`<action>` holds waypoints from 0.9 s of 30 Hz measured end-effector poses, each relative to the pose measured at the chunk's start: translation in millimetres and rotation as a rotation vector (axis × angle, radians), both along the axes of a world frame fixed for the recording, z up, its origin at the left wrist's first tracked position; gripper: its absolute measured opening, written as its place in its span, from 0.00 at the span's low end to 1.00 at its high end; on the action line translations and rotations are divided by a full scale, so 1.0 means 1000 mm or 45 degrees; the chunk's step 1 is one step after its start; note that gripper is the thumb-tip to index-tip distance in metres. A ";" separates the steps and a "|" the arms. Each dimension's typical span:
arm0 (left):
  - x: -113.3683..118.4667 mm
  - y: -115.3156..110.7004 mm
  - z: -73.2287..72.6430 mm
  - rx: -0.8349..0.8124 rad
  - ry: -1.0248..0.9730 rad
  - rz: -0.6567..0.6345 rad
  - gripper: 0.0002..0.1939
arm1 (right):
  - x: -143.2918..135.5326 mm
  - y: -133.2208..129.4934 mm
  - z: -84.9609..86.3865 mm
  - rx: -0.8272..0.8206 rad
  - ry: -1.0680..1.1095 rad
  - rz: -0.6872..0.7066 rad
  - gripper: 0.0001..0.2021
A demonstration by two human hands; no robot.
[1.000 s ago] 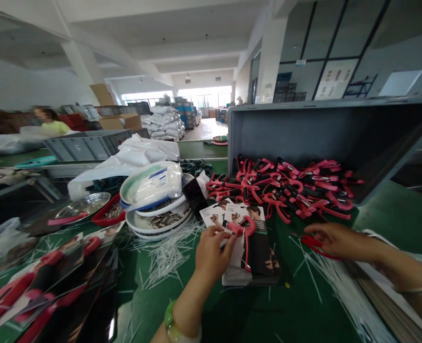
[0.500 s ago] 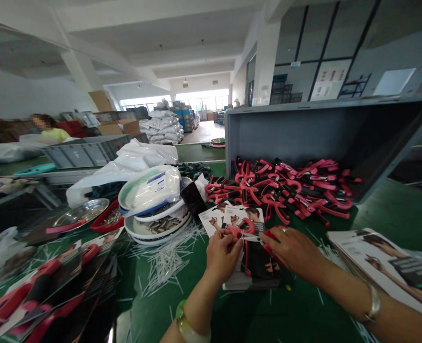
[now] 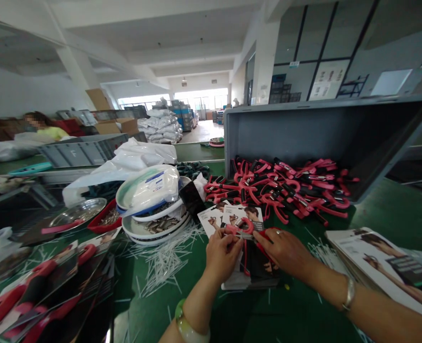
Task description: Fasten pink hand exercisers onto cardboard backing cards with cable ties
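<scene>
My left hand is closed in a pinch at the left side of a pink plier-shaped tool. What its fingertips hold is too small to make out. The tool lies on a printed cardboard card on top of a stack in front of me. From the right, my right hand is closed round red-handled scissors, partly hidden by the fingers. Their metal blades point left, close to my left fingertips and the tool.
A tilted grey crate spills pink-and-black tools. White plastic strips lie beside stacked bowls of metal parts. Another card stack sits right; carded tools lie left. A person is far left.
My right hand has moved left with the scissors, bringing the blades closer to my left fingertips. My left hand stays in its pinch at the tool. The view shifts slightly.
</scene>
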State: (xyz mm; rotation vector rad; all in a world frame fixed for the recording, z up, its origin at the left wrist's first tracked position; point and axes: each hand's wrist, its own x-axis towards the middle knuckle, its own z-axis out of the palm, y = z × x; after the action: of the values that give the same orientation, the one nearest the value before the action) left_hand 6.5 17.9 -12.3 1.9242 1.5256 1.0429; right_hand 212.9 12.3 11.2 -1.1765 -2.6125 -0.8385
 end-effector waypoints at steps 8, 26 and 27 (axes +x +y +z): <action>0.004 0.000 -0.007 0.105 -0.107 0.064 0.07 | -0.007 0.002 0.003 -0.218 -0.072 -0.066 0.17; -0.038 -0.025 0.005 -0.094 0.239 0.172 0.11 | -0.035 0.030 0.085 -1.487 0.068 -0.049 0.19; -0.037 -0.025 0.005 -0.075 0.265 0.167 0.11 | -0.038 0.033 0.084 -1.490 0.026 -0.052 0.19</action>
State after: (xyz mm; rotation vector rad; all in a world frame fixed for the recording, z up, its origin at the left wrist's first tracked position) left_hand -30.2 -7.5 -6.9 1.9644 1.7972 0.8617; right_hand 175.2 45.6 95.0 -1.3576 -3.0386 0.8725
